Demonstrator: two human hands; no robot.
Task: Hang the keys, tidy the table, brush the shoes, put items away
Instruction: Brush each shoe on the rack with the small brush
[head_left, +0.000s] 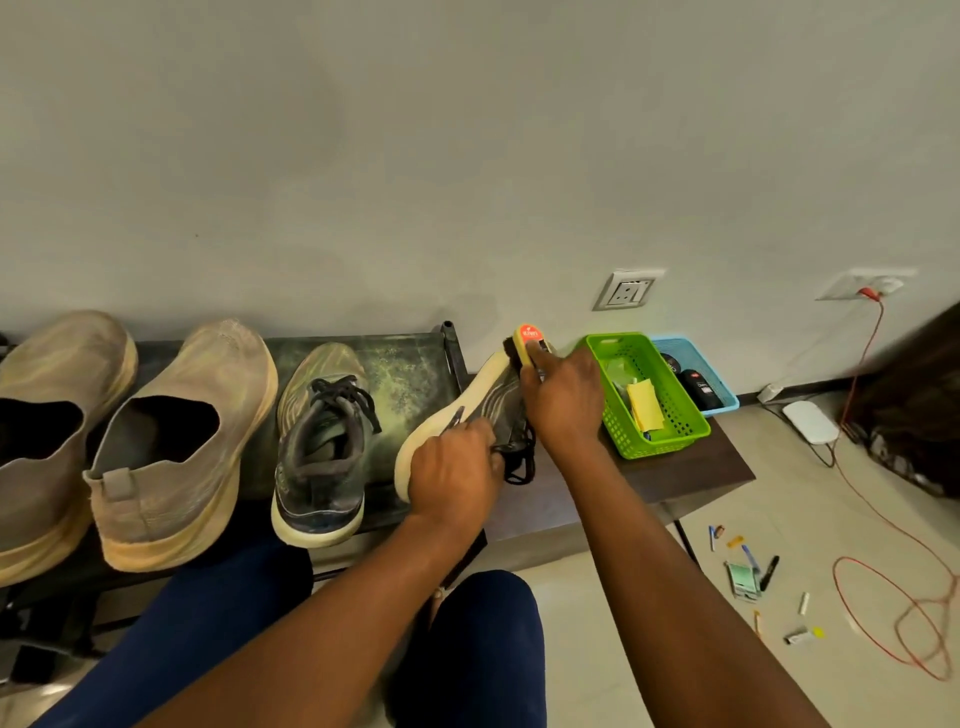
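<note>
While the left hand (457, 475) grips the heel end of a dark laced shoe (496, 410) tilted on its side, its pale sole turned toward the shoe rack, the right hand (563, 400) holds a shoe brush (527, 345) against the toe end, fingers curled round the brush's yellow back with the index finger laid along its top. This shoe's long axis runs from the left hand, near the person, away and slightly rightward toward the wall, so by my reading the next brush stroke would travel along that line, back from the toe toward the laces. Of the two hands, the right is nearer the toe; the left steadies the heel, and black laces dangle between them.

From the head view, the matching dark shoe (322, 441) stands upright on the rack (415, 364), just left of the held one, with two tan slip-on shoes (176, 441) further left. Right of the hands, on a dark low table (696, 467), sits a green basket (670, 421) holding yellow paper and small items I cannot make out; touching its far side, a blue basket (711, 374) holds dark round containers. Pens and small bits (753, 571) lie scattered on the floor by a red cable (904, 613), well apart from both baskets.
</note>
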